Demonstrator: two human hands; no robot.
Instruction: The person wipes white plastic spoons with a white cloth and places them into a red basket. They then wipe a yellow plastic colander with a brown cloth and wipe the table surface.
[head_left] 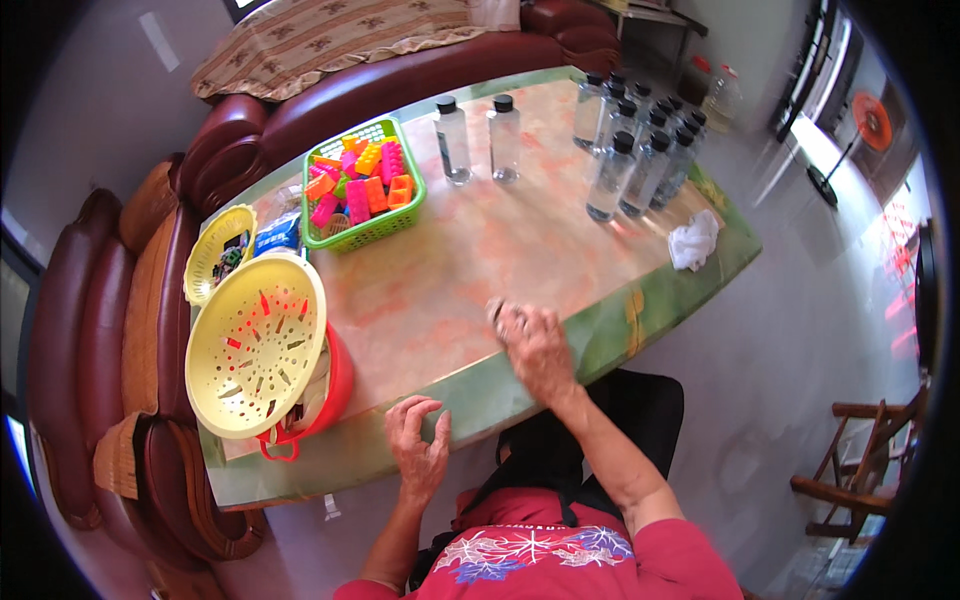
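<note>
My left hand point(418, 440) hovers at the table's near edge, fingers bent, with a gap between thumb and forefinger and nothing seen in it. Over the near middle of the table point(440, 290), my right hand point(535, 345) is closed, its curled fingers slightly blurred; what they hold, if anything, I cannot make out. Left of my left hand, a yellow colander point(250, 350) rests tilted on a red bucket point(342, 375). Beyond my hands, two clear bottles point(504, 140) with black caps stand upright, apart from each other.
A green basket point(375, 236) holds pink, orange and yellow building blocks. Near it are a yellow basket point(205, 255) and a blue packet point(280, 233). Several capped bottles point(640, 180) cluster at the far right, with a white cloth point(693, 241) nearby. Red sofas point(400, 85) line the far and left sides.
</note>
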